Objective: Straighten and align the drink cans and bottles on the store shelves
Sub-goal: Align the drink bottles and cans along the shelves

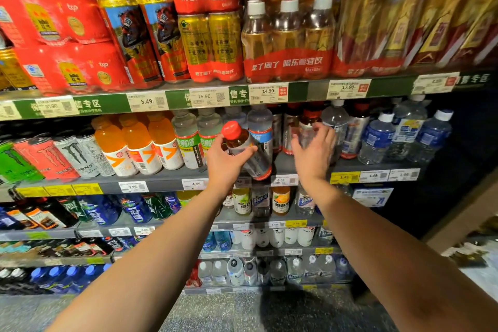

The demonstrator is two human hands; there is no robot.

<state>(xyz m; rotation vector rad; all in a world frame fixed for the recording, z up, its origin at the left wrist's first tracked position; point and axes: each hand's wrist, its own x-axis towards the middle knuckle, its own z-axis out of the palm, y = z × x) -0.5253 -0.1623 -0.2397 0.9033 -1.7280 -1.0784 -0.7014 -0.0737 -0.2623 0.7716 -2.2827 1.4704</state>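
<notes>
My left hand point(227, 160) grips a red-capped bottle point(237, 137) of amber drink, tilted to the left, in front of the second shelf point(161, 179). Right behind it a clear bottle with a blue label point(260, 132) stands on that shelf. My right hand point(314, 153) reaches into a row of red-capped bottles point(307, 121), fingers curled around one of them; how firm the hold is I cannot make out. Both forearms stretch up from the bottom of the view.
On the same shelf stand Monster cans point(48, 159), orange bottles point(137, 140), pale bottles with green labels point(188, 137) and water bottles point(377, 137). Shrink-wrapped packs of cans and bottles point(285, 40) fill the shelf above. Lower shelves hold several more drinks. A speckled floor point(242, 312) lies below.
</notes>
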